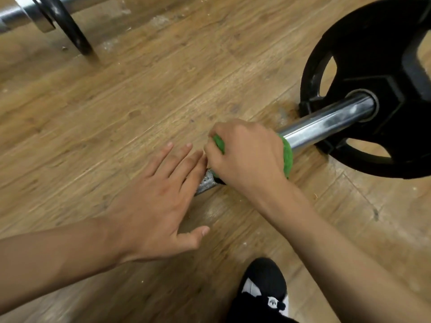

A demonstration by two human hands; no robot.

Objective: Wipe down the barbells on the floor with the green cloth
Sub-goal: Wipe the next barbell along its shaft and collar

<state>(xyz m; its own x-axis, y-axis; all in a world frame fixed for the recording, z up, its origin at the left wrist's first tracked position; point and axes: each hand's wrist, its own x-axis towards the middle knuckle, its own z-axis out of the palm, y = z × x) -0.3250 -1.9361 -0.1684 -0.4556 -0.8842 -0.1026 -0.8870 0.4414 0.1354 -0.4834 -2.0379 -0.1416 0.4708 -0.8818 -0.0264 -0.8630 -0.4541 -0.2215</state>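
A chrome barbell (326, 120) lies on the wooden floor, running from the centre up to the right, where a black weight plate (382, 61) sits on it. My right hand (245, 155) is closed around the green cloth (288, 157), which is wrapped over the bar's sleeve. My left hand (158, 194) rests flat with fingers spread, just left of the right hand, covering the knurled part of the bar (206, 181). A second barbell (21, 15) with a black plate (67, 26) lies at the top left.
Worn wooden floor (140, 89) stretches between the two barbells. A black shoe with white markings (263, 287) stands at the bottom, right of centre, below my right forearm.
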